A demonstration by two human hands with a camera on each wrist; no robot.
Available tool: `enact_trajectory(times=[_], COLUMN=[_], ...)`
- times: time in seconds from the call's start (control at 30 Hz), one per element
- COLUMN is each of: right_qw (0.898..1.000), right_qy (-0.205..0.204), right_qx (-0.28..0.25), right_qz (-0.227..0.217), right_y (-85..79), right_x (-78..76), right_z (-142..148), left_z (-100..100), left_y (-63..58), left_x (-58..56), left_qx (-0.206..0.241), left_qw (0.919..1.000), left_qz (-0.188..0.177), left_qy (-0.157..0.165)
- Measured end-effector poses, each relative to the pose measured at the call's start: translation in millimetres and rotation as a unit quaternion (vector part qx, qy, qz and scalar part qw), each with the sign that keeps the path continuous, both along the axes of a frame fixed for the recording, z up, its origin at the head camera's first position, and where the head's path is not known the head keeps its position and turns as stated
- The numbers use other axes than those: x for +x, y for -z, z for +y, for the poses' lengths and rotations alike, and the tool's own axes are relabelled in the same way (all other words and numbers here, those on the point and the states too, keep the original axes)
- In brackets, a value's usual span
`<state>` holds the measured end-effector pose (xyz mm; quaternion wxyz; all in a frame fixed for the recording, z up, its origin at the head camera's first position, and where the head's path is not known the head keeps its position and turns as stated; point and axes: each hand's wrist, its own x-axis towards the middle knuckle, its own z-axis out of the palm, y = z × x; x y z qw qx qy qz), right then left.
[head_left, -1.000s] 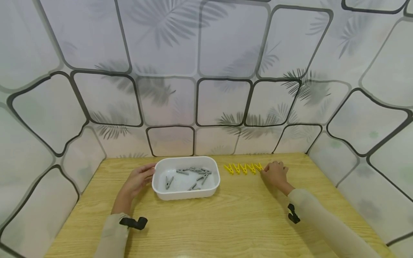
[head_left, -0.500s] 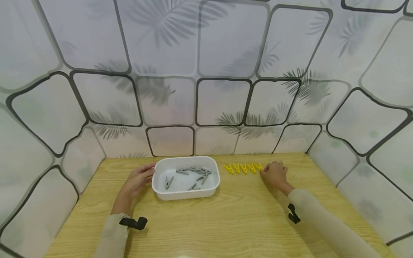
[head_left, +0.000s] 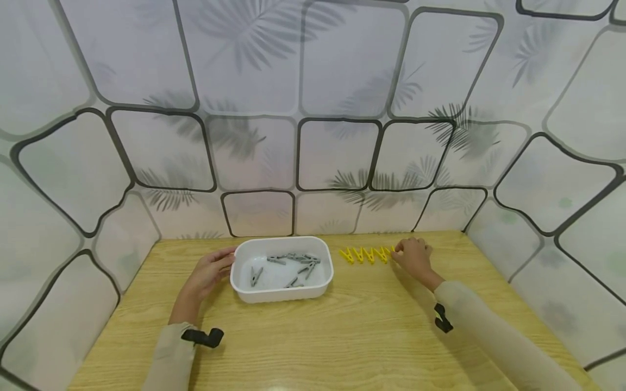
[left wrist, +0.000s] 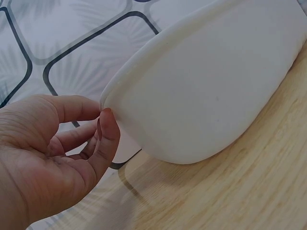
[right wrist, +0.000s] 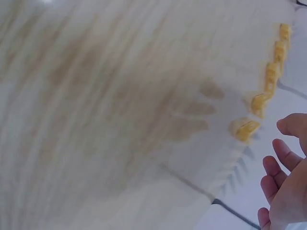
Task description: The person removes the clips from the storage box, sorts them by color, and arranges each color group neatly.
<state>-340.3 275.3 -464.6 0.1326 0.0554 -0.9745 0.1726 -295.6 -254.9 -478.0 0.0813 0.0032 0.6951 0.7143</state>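
My left hand (head_left: 207, 272) is at the left end of a white plastic tub (head_left: 281, 295). In the left wrist view its thumb and index finger pinch the tub's rim (left wrist: 136, 52). Several grey clothespins (head_left: 254, 281) lie scattered inside. To the right of the tub, several yellow clothespins (head_left: 370, 258) form a zigzag row on the table. My right hand (head_left: 413, 257) hovers at the row's right end, overlapping the last clothespin in the head view. Seen from the right wrist, its loosely bent fingers are apart from the nearest yellow clothespin (right wrist: 247, 130) and hold nothing.
The wood-grain table (head_left: 313, 347) stretches toward the person. A patterned cloth wall (head_left: 337, 157) rises right behind the tub and the row, with more of it at both sides. Black straps (head_left: 201, 338) sit around both sleeves.
My right hand has come up slightly and shifted left, off the last yellow clothespin's side to over it. The left hand, tub and clothespins stay put.
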Motion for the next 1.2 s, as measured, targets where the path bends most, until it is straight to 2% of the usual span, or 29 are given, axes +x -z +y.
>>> enact_trajectory(times=[0.17, 0.37, 0.53, 0.67, 0.8, 0.93, 1.07, 1.2], right_qw=[1.000, 0.997, 0.991, 0.981, 0.970, 0.960, 0.951, 0.937], right_qy=[-0.014, -0.053, -0.120, -0.184, -0.235, -0.272, -0.302, -0.336], right_qx=[-0.003, -0.016, -0.022, -0.012, 0.012, 0.030, 0.054, 0.087], right_qz=[0.022, 0.045, 0.048, 0.058, 0.067, 0.056, 0.042, 0.033], right_y=[-9.7, -32.2, -53.9, -64.1, -68.8, -69.8, -65.1, -58.2], right_x=[-5.4, -9.5, -9.5, -9.0, -7.9, -5.1, -5.0, -5.9], right_z=[-11, -36, -67, -92, -114, -131, -144, -153], left_z=[0, -1, -1, 0, 0, 0, 0, 0], left_y=[0.1, -0.4, -1.1, -1.6, -1.6, -1.4, -1.7, -1.1], left_x=[-0.1, 0.0, 0.5, 0.8, 0.5, -0.1, -0.4, 0.1], left_qx=[0.000, 0.005, 0.007, 0.013, 0.017, 0.017, 0.017, 0.017], left_qw=[1.0000, 1.0000, 1.0000, 0.9999, 0.9997, 0.9998, 0.9998, 0.9998], left_qz=[0.001, 0.001, 0.003, 0.008, 0.012, 0.011, 0.008, 0.007], left_qy=[0.000, -0.002, -0.001, 0.005, 0.010, 0.010, 0.007, 0.006])
